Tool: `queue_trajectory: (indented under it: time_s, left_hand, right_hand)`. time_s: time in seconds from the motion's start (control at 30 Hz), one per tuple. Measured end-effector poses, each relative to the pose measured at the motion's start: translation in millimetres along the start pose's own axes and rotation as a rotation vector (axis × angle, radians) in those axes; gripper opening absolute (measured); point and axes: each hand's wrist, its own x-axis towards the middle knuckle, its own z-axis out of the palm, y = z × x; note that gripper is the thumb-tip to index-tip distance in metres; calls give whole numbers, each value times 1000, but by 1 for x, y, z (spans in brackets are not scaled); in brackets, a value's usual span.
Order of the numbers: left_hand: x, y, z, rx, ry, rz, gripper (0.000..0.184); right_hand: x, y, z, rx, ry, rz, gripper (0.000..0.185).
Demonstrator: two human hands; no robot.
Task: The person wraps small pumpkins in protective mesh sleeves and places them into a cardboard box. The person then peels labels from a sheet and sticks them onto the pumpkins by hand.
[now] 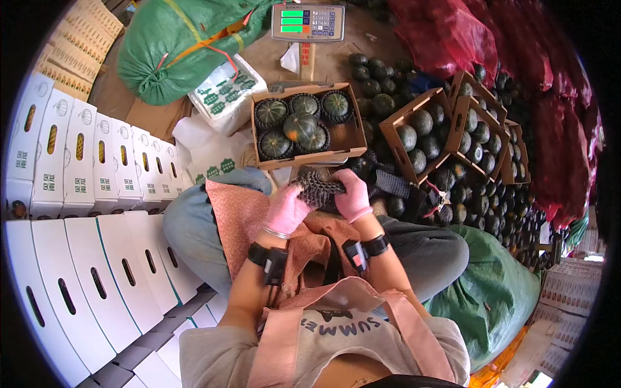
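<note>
Left hand (286, 211): fingers curled on knobbly netting (318, 189), partly hidden
Right hand (353, 195): likewise closed
Box (310, 159): cardboard, twelve o'clock

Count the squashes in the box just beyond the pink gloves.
6: three squashes along the far side, two nearer, one on top between them; more may be hidden.

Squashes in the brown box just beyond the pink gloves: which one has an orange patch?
The middle squash, sitting on top: its orange patch faces up, while the five outer squashes look green.
</note>
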Motion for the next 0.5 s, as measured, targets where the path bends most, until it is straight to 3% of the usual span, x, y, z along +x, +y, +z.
queue_trajectory:
  time_s: [0.07, 0.13, 0.17, 0.23, 0.27, 0.3, 0.37, 0.4, 0.47, 0.5]
  left_hand:
    - [-10, 13, -9, 650, -129, 157, 22]
    - [-15, 23, -6, 418, -283, -64, 23]
    - [-17, 23, -2, 437, -248, -21, 23]
    - [-24, 26, 19, 475, -181, 63, 23]
    - [-22, 32, 16, 1020, -315, 311, 21]
    - [-15, 26, 10, 947, -283, 299, 20]
    - [0, 11, -7, 802, -218, 272, 16]
    - [0, 14, -5, 908, -170, 324, 12]
    - [0, 9, 6, 1156, -153, 583, 11]
    - [1, 7, 9, 1275, -142, 717, 11]
  right_hand:
    - [-7, -18, -16, 328, -110, 49, 27]
    - [-8, -28, -21, 742, -255, 107, 30]
    - [-6, -25, -22, 1229, -426, 259, 37]
    - [-9, -33, -15, 1211, -440, 343, 37]
    - [-9, -35, -12, 1201, -448, 384, 38]
    - [-10, -16, -10, 1175, -471, 367, 38]
    - [-11, -25, -2, 1163, -294, 434, 33]
    - [-9, -29, 4, 1068, -201, 380, 32]
    - [-4, -33, 13, 869, -15, 272, 28]
    - [-5, -31, 12, 844, -72, 264, 26]
